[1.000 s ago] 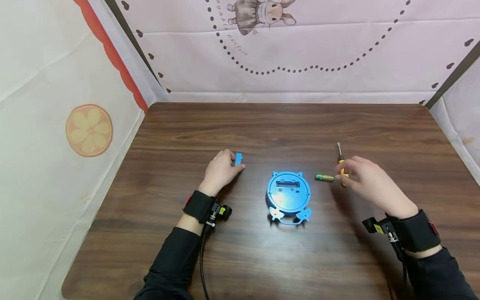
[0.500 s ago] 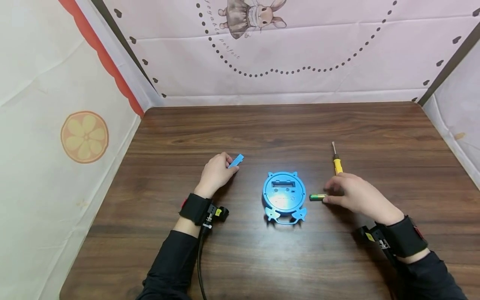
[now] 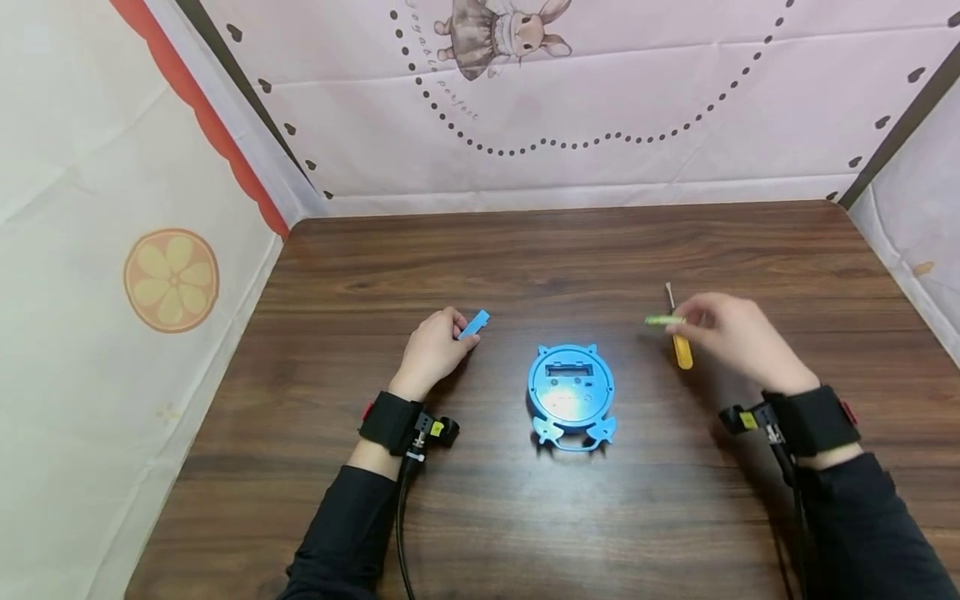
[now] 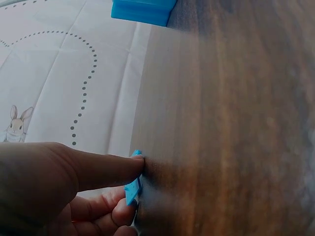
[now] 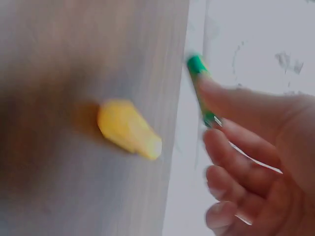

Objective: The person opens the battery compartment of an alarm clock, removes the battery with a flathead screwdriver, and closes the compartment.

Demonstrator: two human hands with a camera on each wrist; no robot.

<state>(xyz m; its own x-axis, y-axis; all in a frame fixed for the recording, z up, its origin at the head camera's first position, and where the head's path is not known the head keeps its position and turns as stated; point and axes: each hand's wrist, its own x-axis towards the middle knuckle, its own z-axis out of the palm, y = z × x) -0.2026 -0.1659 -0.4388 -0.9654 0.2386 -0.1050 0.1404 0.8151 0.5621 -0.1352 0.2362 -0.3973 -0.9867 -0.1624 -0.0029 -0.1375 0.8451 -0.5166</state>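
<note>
My left hand (image 3: 437, 350) pinches a small blue battery cover (image 3: 474, 323) between thumb and fingers, low over the table; in the left wrist view the cover (image 4: 134, 184) stands on edge under the thumb. My right hand (image 3: 731, 333) grips a green battery (image 3: 663, 320) by one end, raised above the table. That battery (image 5: 196, 66) also shows at the thumb tip in the right wrist view. Partly behind the right fingers lies a yellow-handled screwdriver (image 3: 682, 352), tip pointing away. Between the hands a blue alarm clock (image 3: 571, 395) lies back up, its battery slot uncovered.
The dark wooden table (image 3: 480, 517) ends at a white patterned curtain (image 3: 600, 100) behind and at another curtain (image 3: 82, 350) on the left. A black cable (image 3: 401, 533) trails from the left wrist's camera strap.
My right hand has taken hold of the battery, lifted it and carried it away from me toward the screwdriver's shaft. The battery cover in my left hand has tilted rightward. The clock stays put.
</note>
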